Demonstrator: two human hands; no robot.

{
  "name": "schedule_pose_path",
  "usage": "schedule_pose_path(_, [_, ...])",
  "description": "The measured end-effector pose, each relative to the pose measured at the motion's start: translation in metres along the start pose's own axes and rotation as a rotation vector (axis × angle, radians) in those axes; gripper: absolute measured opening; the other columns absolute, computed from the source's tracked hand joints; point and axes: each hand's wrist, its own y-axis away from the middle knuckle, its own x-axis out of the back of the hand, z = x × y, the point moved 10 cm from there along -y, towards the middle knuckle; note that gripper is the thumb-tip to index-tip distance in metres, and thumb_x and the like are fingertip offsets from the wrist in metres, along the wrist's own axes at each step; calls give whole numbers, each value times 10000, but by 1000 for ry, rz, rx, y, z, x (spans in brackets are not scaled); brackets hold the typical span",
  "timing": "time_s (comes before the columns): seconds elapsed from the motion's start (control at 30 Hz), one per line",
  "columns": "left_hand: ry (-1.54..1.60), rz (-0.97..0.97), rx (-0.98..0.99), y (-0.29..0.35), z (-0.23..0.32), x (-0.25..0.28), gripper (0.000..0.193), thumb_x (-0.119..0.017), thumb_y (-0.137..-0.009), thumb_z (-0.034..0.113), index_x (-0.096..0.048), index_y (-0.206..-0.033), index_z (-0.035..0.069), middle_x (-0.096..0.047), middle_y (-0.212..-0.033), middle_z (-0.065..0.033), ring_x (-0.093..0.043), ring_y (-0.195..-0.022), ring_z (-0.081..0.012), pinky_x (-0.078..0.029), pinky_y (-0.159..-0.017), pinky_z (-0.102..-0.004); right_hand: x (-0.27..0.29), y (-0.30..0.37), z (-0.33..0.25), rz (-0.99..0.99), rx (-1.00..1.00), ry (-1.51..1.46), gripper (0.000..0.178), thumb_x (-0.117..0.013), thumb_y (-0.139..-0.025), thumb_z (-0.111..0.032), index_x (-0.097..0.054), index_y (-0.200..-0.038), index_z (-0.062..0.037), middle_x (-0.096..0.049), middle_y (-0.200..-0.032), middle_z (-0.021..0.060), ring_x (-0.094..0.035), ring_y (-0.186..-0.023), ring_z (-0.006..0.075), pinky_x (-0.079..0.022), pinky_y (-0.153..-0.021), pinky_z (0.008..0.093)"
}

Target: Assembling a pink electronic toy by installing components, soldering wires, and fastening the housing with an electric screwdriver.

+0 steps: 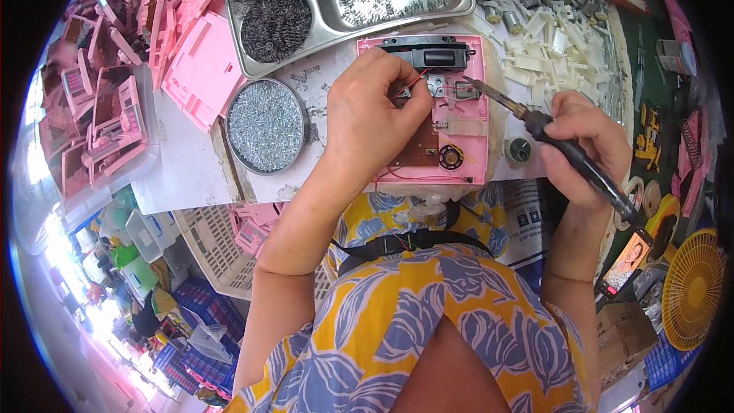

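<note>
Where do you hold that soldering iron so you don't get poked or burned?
By its thick black handle, coming from the right, where the right hand already has it. The handle looks long and easy to wrap fingers around. The thin metal end points up and left over the pink casing and might be hot, so keep fingers behind it.

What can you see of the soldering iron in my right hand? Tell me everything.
The soldering iron has a thick black handle, probably plastic, and a slim, brownish, worn-looking metal shaft narrowing to a dark tip. Your right hand grips the handle. It slants from lower right to upper left, its tip over the open pink casing. Whether the tip touches anything, or is hot, I can't tell.
</note>
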Motion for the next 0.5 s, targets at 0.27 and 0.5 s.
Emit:
schedule_pose_path(0.27, [18, -7, 46, 0, -3, -1, 91, -754, -751, 75, -673, -763, 36, -600, -728, -88, -611, -611, -238, -488, -572, -354, -21, -22, 15, -141, -68, 88, 186, -754, -728, -65, -675, -891, -23, -635, -773, 37, -514, -563, 83, -364, -512, 230])
schedule_pose_path(0.5, [26, 3, 15, 0, -5, -1, 90, -749, -769, 81, -672, -768, 35, -602, -736, -89, -608, -604, -236, -488, -558, -353, -31, -28, 20, -202, -117, 92, 177, -750, -752, -60, -690, -915, -21, -656, -808, 40, -572, -602, 84, -431, -541, 220])
